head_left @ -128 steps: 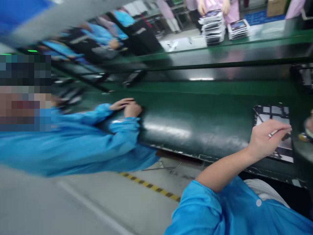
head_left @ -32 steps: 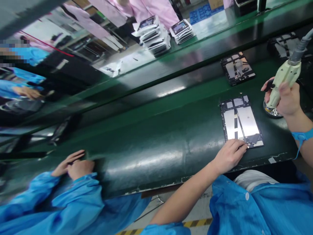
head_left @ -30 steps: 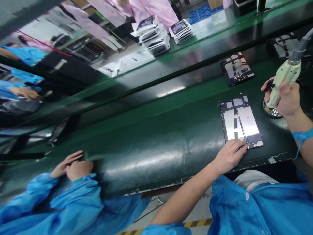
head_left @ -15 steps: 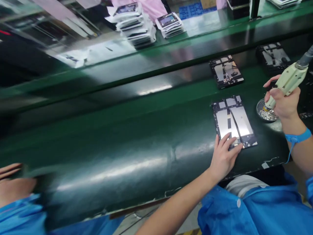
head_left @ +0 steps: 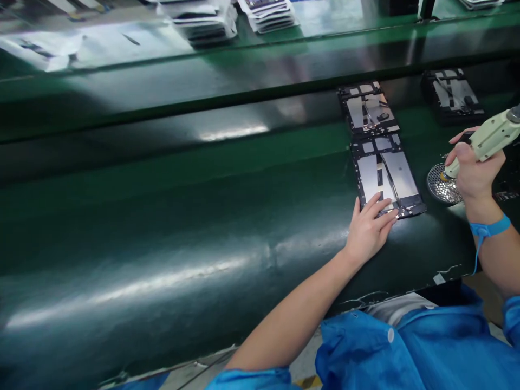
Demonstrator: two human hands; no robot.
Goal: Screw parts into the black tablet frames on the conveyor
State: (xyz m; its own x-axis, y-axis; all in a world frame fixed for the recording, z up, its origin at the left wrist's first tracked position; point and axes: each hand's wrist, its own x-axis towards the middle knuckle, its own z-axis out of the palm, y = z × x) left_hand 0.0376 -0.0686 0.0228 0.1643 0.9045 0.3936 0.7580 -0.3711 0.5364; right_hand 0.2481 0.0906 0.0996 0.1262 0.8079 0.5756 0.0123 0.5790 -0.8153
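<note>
Left hand [head_left: 369, 230] splayed, right hand [head_left: 475, 176] curled

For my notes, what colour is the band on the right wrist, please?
The wristband is blue, as the head view shows.

1. Up on the far shelf [head_left: 341, 20] we've got a big white stack [head_left: 203, 23] next to a smaller white stack [head_left: 268, 16], both cut off up top.
2. Left of those, we see a white sheet [head_left: 122, 53] with a thin dark sliver [head_left: 131, 39] on it.
3. Further right, a black box [head_left: 400, 6] beside a dark post [head_left: 426, 10].
4. Nearer us, a white scrap [head_left: 439, 278] by the green surface [head_left: 162, 216]'s chipped edge.
</note>
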